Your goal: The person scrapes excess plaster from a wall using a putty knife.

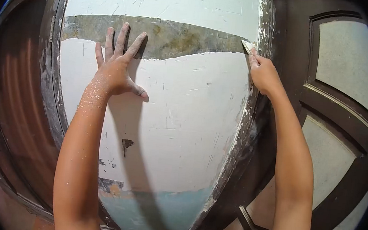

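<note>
My left hand (117, 66) is spread wide against the wall panel (181, 97), its fingertips over the bare grey-brown strip (169, 36) and its thumb on the white coating below. White dust and flakes cling to the wrist and forearm. My right hand (265, 74) is closed around a small scraper (247, 46) smeared with white. The scraper's edge meets the right end of the bare strip, beside the dark frame. Most of the scraper's handle is hidden in my fist.
White-flecked dark wooden trim (258, 84) borders the wall on the right. Beyond it stands a dark panelled door (293, 81) with pale insets. A dark frame with a brown panel (27, 82) lies left. Lower down, the wall turns pale blue-green (161, 212).
</note>
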A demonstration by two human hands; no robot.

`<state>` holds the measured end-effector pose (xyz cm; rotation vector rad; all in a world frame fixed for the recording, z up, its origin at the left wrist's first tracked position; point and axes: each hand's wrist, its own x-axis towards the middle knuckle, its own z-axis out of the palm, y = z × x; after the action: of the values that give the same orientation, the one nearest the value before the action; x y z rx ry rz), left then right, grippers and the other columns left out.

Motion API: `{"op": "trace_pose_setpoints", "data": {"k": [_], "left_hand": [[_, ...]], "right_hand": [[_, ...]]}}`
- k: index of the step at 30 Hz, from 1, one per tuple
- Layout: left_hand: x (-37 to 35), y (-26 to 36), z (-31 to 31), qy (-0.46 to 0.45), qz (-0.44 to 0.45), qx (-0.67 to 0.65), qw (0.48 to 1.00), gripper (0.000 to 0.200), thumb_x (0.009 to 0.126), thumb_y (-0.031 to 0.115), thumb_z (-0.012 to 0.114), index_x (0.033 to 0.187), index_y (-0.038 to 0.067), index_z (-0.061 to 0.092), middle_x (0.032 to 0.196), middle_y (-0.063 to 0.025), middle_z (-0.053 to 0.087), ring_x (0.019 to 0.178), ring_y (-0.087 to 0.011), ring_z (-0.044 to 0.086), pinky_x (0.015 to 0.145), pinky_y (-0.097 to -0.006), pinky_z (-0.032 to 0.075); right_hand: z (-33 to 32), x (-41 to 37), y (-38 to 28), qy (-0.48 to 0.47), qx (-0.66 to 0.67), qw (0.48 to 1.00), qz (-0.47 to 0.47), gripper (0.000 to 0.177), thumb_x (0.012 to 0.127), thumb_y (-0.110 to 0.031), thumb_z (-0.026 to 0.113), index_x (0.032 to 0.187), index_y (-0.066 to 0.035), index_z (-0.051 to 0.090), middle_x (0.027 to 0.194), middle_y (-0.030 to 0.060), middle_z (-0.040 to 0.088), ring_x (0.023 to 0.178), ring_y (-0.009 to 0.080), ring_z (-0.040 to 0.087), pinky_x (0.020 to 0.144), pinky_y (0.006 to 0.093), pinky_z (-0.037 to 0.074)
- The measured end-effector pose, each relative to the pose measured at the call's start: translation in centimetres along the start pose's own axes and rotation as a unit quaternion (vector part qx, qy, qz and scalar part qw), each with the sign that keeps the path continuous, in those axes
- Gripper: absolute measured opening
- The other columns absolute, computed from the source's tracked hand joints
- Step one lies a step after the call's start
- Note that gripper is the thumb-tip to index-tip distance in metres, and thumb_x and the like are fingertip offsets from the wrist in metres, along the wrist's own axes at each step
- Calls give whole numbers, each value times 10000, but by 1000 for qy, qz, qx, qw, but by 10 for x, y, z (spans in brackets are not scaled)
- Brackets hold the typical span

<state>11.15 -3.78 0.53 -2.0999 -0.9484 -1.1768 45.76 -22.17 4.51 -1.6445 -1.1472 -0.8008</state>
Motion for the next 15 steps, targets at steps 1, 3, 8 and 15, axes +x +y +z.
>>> {"op": "trace_pose_setpoints", "data": {"k": [1, 3, 8, 15], "left_hand": [[-1, 0, 0, 2, 3, -5, 1000, 1752, 105, 650, 947, 1671, 393, 205, 1772, -116, 6, 1610, -429, -89, 1242, -694, -39], [0, 0, -1, 4, 3, -2, 1000, 1753, 105, 641, 952, 1671, 389, 206, 1772, -115, 11, 1611, -423, -94, 1247, -686, -35], [-1, -2, 2, 15, 10, -13, 1000, 1748, 101, 638, 950, 1669, 384, 222, 1773, -117, 16, 1610, -431, -88, 1244, -687, -36], [0, -1, 2, 12, 5, 0, 1000, 1755, 96, 640, 948, 1670, 391, 214, 1773, -118, 15, 1610, -436, -80, 1241, -697, -29]], "right_hand": [[-14, -3, -19, -46, 2, 996, 73, 469, 1069, -368, 511, 1436, -93, 612, 1256, 270, 696, 1101, 415, 695, 965, 435, 523], [-19, -2, -25, -101, 33, 983, 147, 466, 1066, -373, 514, 1447, -121, 608, 1216, 277, 705, 1150, 436, 674, 987, 443, 509], [-8, 3, 5, -44, -68, 996, 23, 478, 1069, -385, 506, 1451, -116, 602, 1170, 268, 723, 988, 415, 719, 883, 455, 551], [-20, 1, -21, -82, -62, 992, 67, 473, 1079, -353, 498, 1448, -75, 598, 1102, 252, 742, 895, 389, 736, 788, 434, 571]]}}
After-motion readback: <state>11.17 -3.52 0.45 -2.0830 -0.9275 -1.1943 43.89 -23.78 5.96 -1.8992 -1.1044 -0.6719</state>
